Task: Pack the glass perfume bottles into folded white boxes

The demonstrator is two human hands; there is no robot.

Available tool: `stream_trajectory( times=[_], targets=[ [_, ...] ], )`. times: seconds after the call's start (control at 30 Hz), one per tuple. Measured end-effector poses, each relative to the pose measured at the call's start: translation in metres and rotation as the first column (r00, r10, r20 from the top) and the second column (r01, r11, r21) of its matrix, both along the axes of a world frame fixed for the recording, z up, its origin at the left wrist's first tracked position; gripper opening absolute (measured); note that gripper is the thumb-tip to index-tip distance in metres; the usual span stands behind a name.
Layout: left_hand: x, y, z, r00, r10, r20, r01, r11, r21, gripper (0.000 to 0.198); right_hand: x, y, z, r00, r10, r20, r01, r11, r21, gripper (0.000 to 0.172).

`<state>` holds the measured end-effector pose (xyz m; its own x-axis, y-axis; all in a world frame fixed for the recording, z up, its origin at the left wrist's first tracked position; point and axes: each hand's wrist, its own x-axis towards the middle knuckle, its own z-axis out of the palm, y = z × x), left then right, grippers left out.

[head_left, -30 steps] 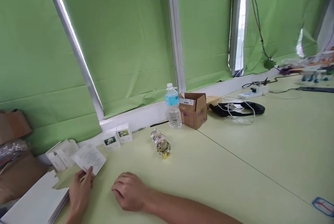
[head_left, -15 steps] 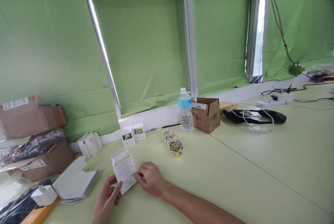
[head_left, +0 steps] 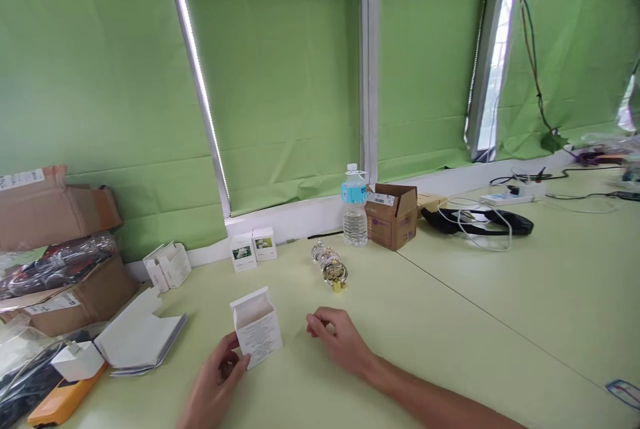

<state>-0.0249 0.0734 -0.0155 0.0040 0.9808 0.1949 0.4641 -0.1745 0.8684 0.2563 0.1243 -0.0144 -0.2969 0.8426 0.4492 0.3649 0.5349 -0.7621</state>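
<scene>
My left hand [head_left: 215,382] grips a small white box [head_left: 255,327] with its top flaps open, standing on the pale green table [head_left: 450,322]; printed text covers its front. My right hand [head_left: 337,340] hovers just right of the box, apart from it, fingers curled loosely with nothing in them. A little beyond that hand lie clear glass bottles with gold caps [head_left: 330,267]. Two small closed white boxes with flower pictures [head_left: 253,248] stand near the window ledge.
A water bottle [head_left: 355,207] and an open brown carton [head_left: 391,215] stand at the back. Flat white box blanks [head_left: 137,339], folded white boxes [head_left: 167,264] and cardboard cartons [head_left: 55,276] crowd the left. Black straps with cables [head_left: 475,220] and a power strip [head_left: 510,197] lie on the right.
The box went from a flat blank lifted in my left hand to an opened-out box standing on the table. My right hand let go of it and moved right. The camera turned left.
</scene>
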Motion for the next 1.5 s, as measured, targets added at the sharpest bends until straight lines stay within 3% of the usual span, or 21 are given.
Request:
stream_trajectory(
  times=[0.2, 0.37, 0.47, 0.57, 0.73, 0.97, 1.27, 1.4, 1.5],
  targets=[
    [0.002, 0.006, -0.007, 0.990, 0.099, -0.096, -0.101, 0.995, -0.014, 0.053, 0.005, 0.018, 0.011, 0.998, -0.057, -0.029, 0.058, 0.997, 0.054, 0.032],
    [0.008, 0.021, -0.003, 0.977, 0.124, -0.173, -0.142, 0.985, -0.097, 0.061, 0.035, 0.047, 0.024, 0.964, -0.241, -0.113, 0.253, 0.960, 0.116, 0.023],
    [0.011, 0.033, -0.003, 0.954, 0.183, -0.237, -0.209, 0.974, -0.089, 0.067, 0.063, 0.070, 0.021, 0.924, -0.363, -0.124, 0.375, 0.923, 0.087, 0.028],
    [0.012, 0.037, -0.005, 0.940, 0.210, -0.269, -0.237, 0.969, -0.071, 0.067, 0.086, 0.089, 0.011, 0.906, -0.416, -0.076, 0.419, 0.908, 0.022, 0.040],
    [0.010, 0.032, -0.003, 0.950, 0.192, -0.246, -0.222, 0.970, -0.100, 0.071, 0.099, 0.106, -0.002, 0.933, -0.360, 0.002, 0.359, 0.930, -0.086, 0.044],
    [0.008, 0.030, -0.002, 0.956, 0.192, -0.223, -0.220, 0.969, -0.111, 0.069, 0.098, 0.111, 0.000, 0.951, -0.307, 0.035, 0.309, 0.939, -0.151, 0.042],
    [0.001, 0.033, -0.012, 0.959, 0.176, -0.224, -0.200, 0.976, -0.088, 0.066, 0.105, 0.102, 0.019, 0.977, -0.166, 0.132, 0.191, 0.961, -0.201, 0.026],
    [0.005, 0.031, -0.007, 0.942, 0.160, -0.296, -0.192, 0.978, -0.082, 0.064, 0.112, 0.094, 0.031, 0.976, -0.067, 0.205, 0.116, 0.965, -0.235, 0.024],
    [0.011, 0.024, 0.001, 0.934, 0.236, -0.269, -0.232, 0.972, 0.050, 0.062, 0.114, 0.085, 0.038, 0.966, 0.002, 0.257, 0.066, 0.965, -0.254, 0.024]
  ],
)
